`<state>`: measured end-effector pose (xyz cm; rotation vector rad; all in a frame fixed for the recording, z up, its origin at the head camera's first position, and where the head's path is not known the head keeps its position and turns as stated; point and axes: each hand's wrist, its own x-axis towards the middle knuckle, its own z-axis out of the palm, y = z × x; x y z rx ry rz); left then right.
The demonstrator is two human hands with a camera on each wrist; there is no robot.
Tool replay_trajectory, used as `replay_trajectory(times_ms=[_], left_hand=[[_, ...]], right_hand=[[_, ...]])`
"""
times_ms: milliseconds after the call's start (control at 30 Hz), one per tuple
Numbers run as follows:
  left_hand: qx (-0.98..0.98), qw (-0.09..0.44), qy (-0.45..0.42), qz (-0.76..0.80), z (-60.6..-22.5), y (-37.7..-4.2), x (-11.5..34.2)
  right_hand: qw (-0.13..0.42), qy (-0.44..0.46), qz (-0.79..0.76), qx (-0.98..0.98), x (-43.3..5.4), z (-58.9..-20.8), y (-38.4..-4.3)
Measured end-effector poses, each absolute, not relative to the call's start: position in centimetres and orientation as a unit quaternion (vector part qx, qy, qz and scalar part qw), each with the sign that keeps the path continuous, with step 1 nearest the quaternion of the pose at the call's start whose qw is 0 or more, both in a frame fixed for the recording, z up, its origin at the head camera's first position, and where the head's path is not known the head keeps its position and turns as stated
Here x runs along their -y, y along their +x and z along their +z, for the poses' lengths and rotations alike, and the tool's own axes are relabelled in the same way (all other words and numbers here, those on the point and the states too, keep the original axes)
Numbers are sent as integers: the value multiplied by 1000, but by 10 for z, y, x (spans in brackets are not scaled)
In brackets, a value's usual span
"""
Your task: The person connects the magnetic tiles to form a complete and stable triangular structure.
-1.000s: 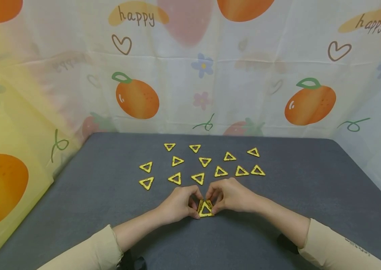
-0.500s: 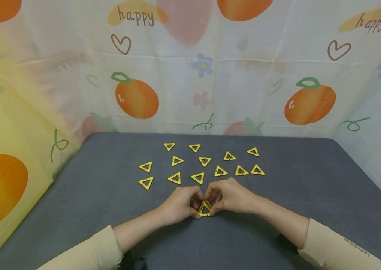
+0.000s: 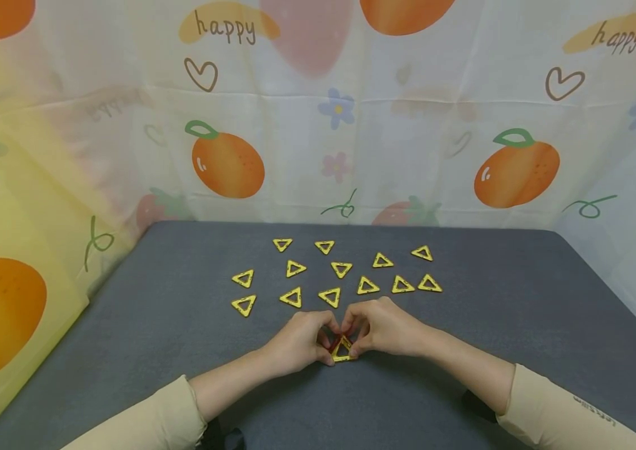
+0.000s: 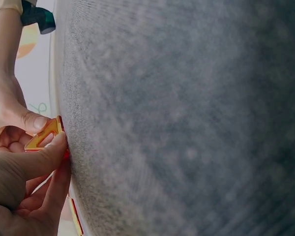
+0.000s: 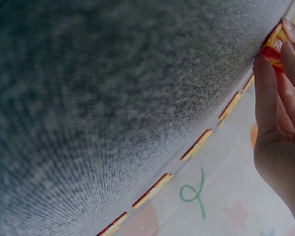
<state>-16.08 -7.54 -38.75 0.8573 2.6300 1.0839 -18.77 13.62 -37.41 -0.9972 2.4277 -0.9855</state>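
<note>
Near the front middle of the table, my left hand (image 3: 299, 340) and right hand (image 3: 388, 325) face each other around a small upright group of triangular magnetic tiles (image 3: 343, 359). The front tile is a yellow open-centred triangle, its point up, with reddish edges beside it. My left thumb and fingers pinch the group's left side. On the right side, my right thumb and fingers pinch it in the same way, index fingertips close together above the top. In the left wrist view the tile frame (image 4: 35, 143) shows between both thumbs. The fingers largely hide the side tiles.
Several yellow triangular tiles lie flat beyond the hands, among them a near-left tile (image 3: 244, 305), a middle tile (image 3: 331, 297) and a right tile (image 3: 429, 284). The dark grey table (image 3: 154, 312) ends at a fruit-printed cloth (image 3: 402, 137).
The side tiles, showing yellow on both flanks a second ago, have tilted inward behind the front tile. My right fingertips have shifted slightly left; the loose tiles stay put.
</note>
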Motion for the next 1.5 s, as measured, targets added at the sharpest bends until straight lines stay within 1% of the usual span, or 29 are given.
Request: replay_trajectory(times_ms=[300,667,833,1000,1200,1300,1500], left_hand=[[-875,88,295,373,-390,-163,78],[-875,93,287,378,-390,-164,77],[-876,104,275,381,-390,-164,77],[-877,115,267,383,-389,-165,77],[-880,113,268,375,-388,-165,77],[-880,110,272,374,-388,-164,77],[-880,110,272,373,-388,-164,77]], right_hand=[[167,-353,-341,-855,-137,-374,-189],[181,-353,-354,-847,-138,-372,-190],[178,-346,-362,-847,-142,-367,-194],[150,-336,-345,-863,-148,-360,-200],[106,-326,-333,-878,-158,-350,-212],[82,-309,-324,-891,-167,-346,-220],[51,-254,-325,-909,-190,-338,-235]])
